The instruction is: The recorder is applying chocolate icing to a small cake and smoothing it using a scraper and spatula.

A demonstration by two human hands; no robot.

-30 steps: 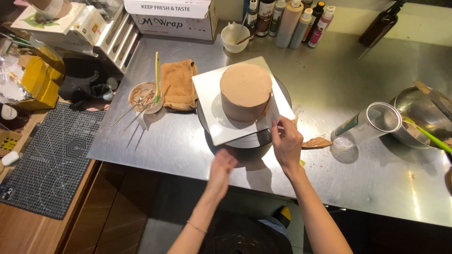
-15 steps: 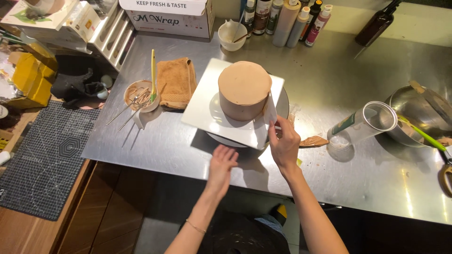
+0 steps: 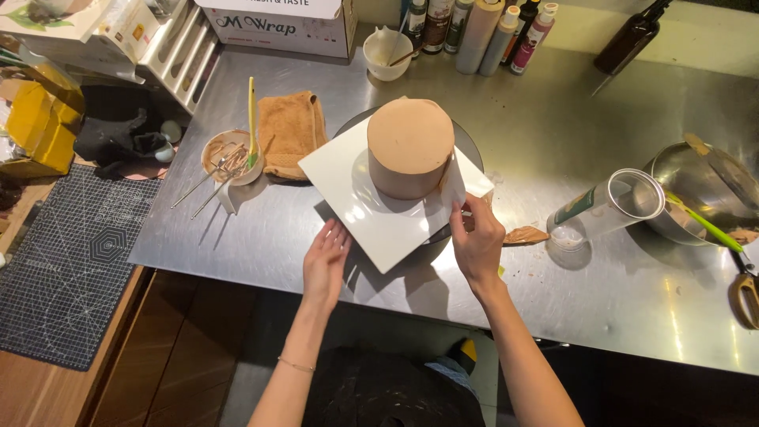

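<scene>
Cake (image 3: 409,146) on square white board (image 3: 379,213), mid-counter — bare steel toward the near edge. Right hand (image 3: 477,241) pinches a scraper (image 3: 453,180) against its side; left hand (image 3: 326,259) open, fingertips at the board's corner.

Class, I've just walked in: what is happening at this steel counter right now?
A person is working on a round tan cake that sits on a square white board over a dark turntable. The right hand holds a white scraper against the cake's side. The left hand touches the board's near edge.
</scene>
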